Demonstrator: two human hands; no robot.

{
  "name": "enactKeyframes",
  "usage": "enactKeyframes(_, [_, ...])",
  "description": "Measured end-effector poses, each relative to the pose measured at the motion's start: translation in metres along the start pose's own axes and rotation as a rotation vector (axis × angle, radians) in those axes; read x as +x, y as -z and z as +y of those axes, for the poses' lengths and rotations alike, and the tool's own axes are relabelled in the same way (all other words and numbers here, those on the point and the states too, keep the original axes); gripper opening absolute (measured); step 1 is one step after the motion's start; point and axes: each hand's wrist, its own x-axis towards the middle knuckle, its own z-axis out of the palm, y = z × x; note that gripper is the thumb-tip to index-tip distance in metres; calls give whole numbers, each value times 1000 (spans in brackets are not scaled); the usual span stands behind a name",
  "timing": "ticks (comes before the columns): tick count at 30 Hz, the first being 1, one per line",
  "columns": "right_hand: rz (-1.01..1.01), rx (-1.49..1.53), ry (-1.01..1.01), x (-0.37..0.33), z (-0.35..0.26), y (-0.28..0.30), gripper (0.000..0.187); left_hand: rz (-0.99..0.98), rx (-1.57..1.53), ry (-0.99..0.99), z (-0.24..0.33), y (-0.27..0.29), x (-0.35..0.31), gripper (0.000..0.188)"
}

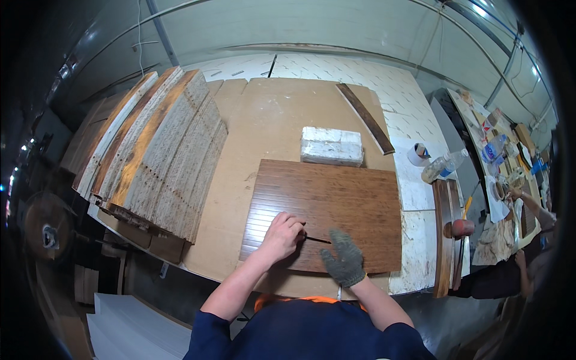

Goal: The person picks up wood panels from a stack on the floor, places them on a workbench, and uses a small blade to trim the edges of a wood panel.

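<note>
Brown wooden panel (372, 204): lies flat beneath both hands, extending beyond them on the far side, over a cardboard sheet (270, 114). Left hand (283, 237): bare, fingers closed around a thin dark tool (318, 240), whose tip points toward the right hand; whether the tip touches the panel cannot be told. Right hand (345, 262): in a grey-green glove, palm down over the panel's near part, fingers loosely extended, gripping nothing visible. Beyond the hands, at the panel's far edge: white wrapped block (332, 146). Farther beyond the right hand: narrow dark strip (366, 118). Well left of the left hand: stack of boards (180, 138), leaning.
</note>
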Motion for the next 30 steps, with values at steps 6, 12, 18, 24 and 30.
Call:
enactKeyframes(6, [27,786,-474,8,-10,7,36,211,-779,611,36,-1,-13,8])
enactKeyframes(12, [-179,553,-255,52,-55,16,15,361,-1251,797,61,0,-28,7])
enactKeyframes(18, [-330,659,-247,116,-73,-16,14,476,-1077,781,66,15,-83,15])
enactKeyframes(24, [-670,1115,-540,140,-98,-49,17,694,-1168,846,68,19,-120,32])
enactKeyframes(30, [-811,1054,-823,119,-114,-61,15,707,-986,781,41,25,-101,19])
